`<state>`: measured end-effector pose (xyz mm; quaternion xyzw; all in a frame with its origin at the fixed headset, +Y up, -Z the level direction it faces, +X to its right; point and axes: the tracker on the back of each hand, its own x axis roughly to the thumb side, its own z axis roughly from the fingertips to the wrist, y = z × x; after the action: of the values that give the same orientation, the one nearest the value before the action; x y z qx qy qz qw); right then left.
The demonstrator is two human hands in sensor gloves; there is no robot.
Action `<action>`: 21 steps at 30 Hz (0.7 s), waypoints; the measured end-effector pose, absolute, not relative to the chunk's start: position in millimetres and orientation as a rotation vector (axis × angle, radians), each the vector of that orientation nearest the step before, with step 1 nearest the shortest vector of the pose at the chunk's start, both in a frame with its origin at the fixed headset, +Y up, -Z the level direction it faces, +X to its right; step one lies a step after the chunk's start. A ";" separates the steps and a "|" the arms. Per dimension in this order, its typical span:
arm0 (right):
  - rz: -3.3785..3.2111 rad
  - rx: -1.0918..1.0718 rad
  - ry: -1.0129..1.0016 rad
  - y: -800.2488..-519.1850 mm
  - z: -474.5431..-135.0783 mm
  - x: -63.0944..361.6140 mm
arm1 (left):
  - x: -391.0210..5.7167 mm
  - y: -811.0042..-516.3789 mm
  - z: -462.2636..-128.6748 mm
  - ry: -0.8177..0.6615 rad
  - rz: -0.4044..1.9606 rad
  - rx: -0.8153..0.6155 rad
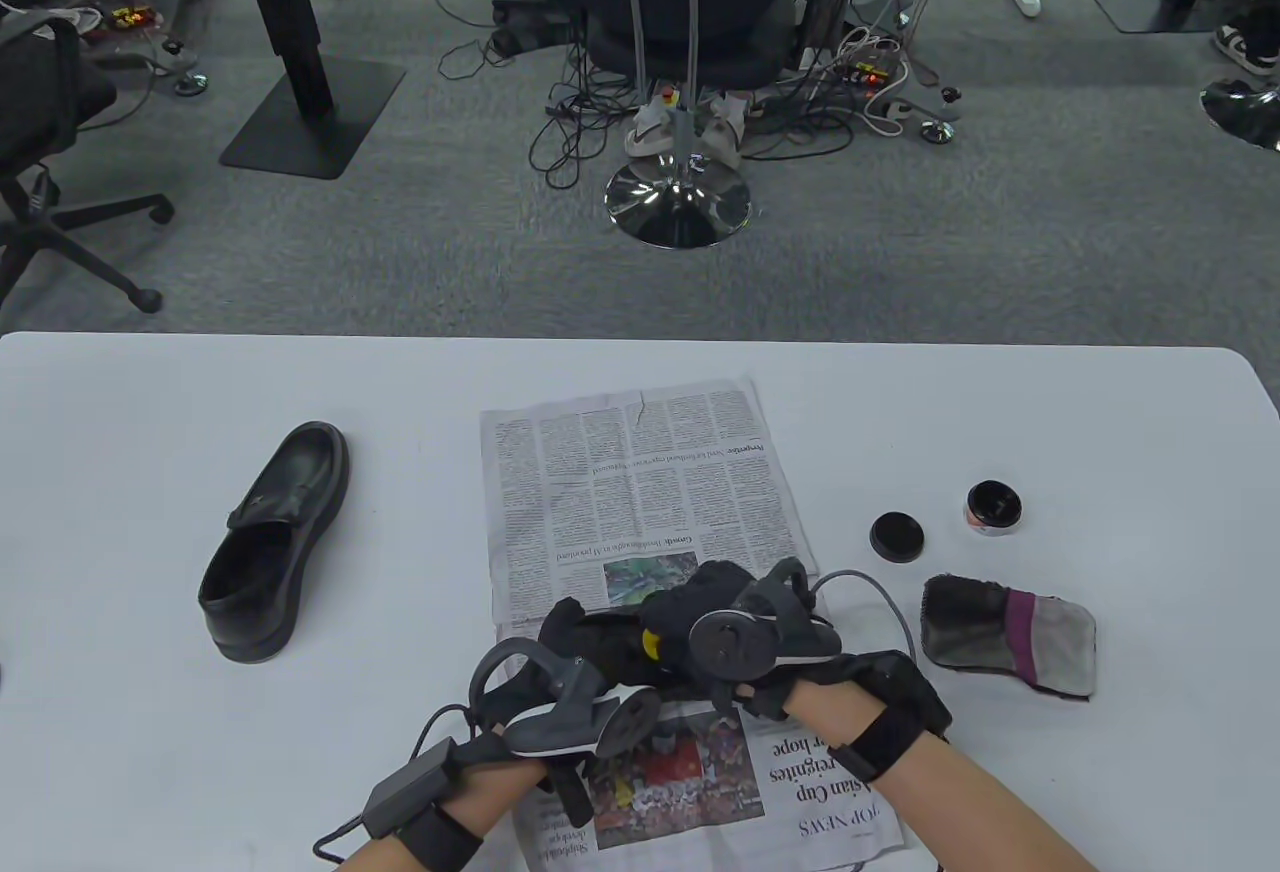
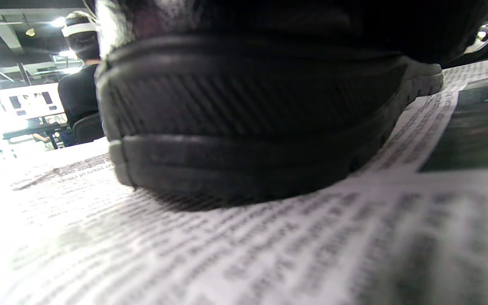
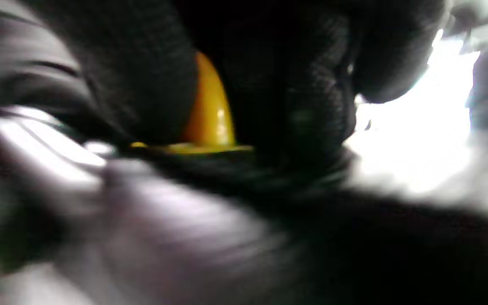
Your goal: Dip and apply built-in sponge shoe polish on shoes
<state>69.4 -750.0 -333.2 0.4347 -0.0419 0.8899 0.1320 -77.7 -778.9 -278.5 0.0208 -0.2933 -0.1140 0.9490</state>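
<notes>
The sponge applicator (image 3: 210, 114), a yellow-handled piece of the built-in polish kit, sits in the grip of the right hand (image 1: 745, 637), gloved fingers pinched around its handle and pressing its base against the black shoe (image 2: 261, 123) on the newspaper (image 1: 640, 482). It looks light and small, with a soft working face, so a fingertip pinch on the hard yellow part should give enough control; the smooth handle could twist if polish gets on it. The shoe is the heavier, stiffer thing, its ribbed rubber sole flat on the paper. The left hand (image 1: 570, 682) lies against its near side, but whether it grips or only steadies it I cannot tell.

The paper may slide on the smooth white bench (image 1: 200, 392). Right of it lie the black lid (image 1: 897, 537), the open polish tin (image 1: 993, 508) and a cloth (image 1: 1008, 634); the second shoe (image 1: 275, 542) stands well apart to the left. Beyond are grey carpet, chairs and cables.
</notes>
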 end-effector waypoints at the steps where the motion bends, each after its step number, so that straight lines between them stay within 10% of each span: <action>1: 2.611 1.171 -0.219 -748.1 -334.6 74.0 | -78.0 -778.7 -278.4 -0.601 -0.230 0.043; 4: 2.722 1.079 -0.412 -747.8 -341.4 75.8 | -78.0 -779.0 -278.8 -0.601 -0.223 0.039; 8: 2.622 1.148 -0.102 -747.7 -340.8 75.2 | -78.0 -778.9 -278.5 -0.601 -0.228 0.039; 11: 2.762 1.030 -0.393 -745.2 -347.2 81.0 | -78.6 -779.1 -279.1 -0.605 -0.219 0.037; 15: 2.601 1.194 -0.017 -748.3 -345.1 79.7 | -78.7 -778.7 -279.2 -0.604 -0.225 0.035; 19: 2.778 1.029 -0.405 -744.6 -351.7 87.8 | -78.2 -779.8 -280.3 -0.603 -0.221 0.035; 21: 2.687 1.187 -0.153 -748.3 -347.9 83.5 | -78.6 -779.8 -280.0 -0.601 -0.224 0.036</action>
<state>83.5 -748.3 -347.9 0.4015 -0.0517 0.9089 0.1000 -78.6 -779.8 -280.0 0.0179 -0.2952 -0.1103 0.9489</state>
